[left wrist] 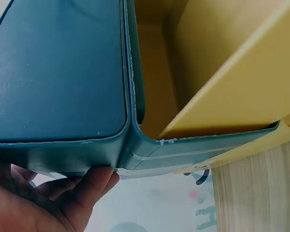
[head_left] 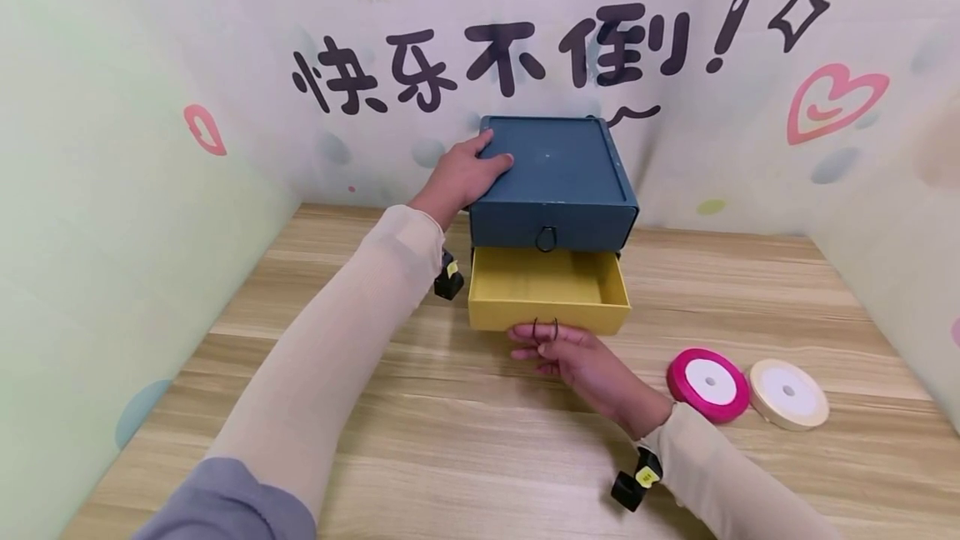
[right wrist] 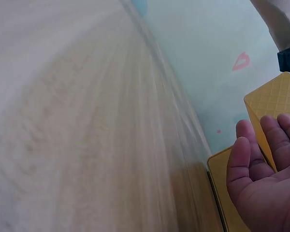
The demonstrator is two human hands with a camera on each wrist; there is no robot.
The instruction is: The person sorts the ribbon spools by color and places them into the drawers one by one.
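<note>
A blue two-tier drawer box (head_left: 551, 161) stands against the back wall, its upper drawer closed with a black loop handle (head_left: 547, 239). Below, the yellow drawer (head_left: 480, 315) is pulled out, and its visible inside holds nothing. My left hand (head_left: 461, 177) rests on the box's top left edge; in the left wrist view its fingers (left wrist: 94, 183) touch the blue side. At the yellow drawer's front, my right hand (head_left: 592, 369) has a finger through the black pull loop (head_left: 556, 328), with the thumb close by. In the right wrist view the palm (right wrist: 266, 198) faces up.
A magenta ribbon roll (head_left: 678, 377) and a cream ribbon roll (head_left: 817, 411) lie on the wood-grain table (head_left: 450, 457), right of my right hand. A printed cloth wall (head_left: 712, 148) closes off the back and sides.
</note>
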